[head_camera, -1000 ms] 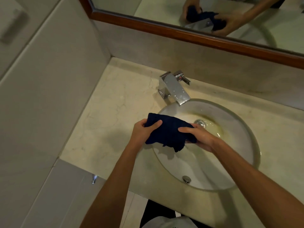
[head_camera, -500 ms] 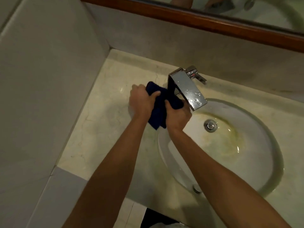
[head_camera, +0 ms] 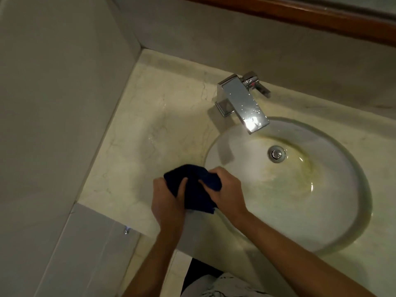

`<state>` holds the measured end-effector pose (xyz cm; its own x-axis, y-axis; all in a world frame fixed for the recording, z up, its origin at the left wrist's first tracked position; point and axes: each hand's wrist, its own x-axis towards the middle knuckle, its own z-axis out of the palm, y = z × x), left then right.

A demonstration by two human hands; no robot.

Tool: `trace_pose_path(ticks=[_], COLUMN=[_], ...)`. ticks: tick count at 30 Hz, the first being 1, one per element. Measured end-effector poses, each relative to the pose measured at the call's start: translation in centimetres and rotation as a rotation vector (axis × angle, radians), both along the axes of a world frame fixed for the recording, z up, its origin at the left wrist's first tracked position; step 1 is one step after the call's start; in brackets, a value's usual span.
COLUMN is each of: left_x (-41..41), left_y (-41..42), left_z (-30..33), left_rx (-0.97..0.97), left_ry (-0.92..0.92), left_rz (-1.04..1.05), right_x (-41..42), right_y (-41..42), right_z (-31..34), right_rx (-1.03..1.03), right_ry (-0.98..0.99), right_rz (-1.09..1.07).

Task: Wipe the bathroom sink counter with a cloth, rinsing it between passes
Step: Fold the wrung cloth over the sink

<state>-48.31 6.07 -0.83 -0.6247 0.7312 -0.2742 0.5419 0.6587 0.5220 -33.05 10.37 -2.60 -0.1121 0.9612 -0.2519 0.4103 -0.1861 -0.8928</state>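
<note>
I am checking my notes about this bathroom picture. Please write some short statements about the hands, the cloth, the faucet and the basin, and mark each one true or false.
1. Both hands hold the dark blue cloth. True: the left hand and the right hand each grip it.
2. The cloth is under the faucet. False: it is at the left rim of the basin, well in front of the faucet.
3. Water runs from the faucet. False: no stream shows; only droplets lie on its spout.
4. The basin has yellowish stains near the drain. True.
5. The counter left of the basin shows wet streaks. True.
</note>
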Motion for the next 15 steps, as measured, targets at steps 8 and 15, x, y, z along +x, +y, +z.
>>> trace_pose_path(ticks=[8, 15], left_x=[2.6, 9.4], left_y=[7.0, 16.3], left_z=[2.8, 0.9], left_rx=[0.195, 0.204], left_ry=[-0.263, -0.261], left_rz=[0.168, 0.056], right_x=[1.3, 6.3], right_y=[7.6, 16.1], right_z=[2.4, 2.1], right_rx=[0.017, 0.12], right_ry=[0.07, -0.116], right_rz=[-0.246, -0.207])
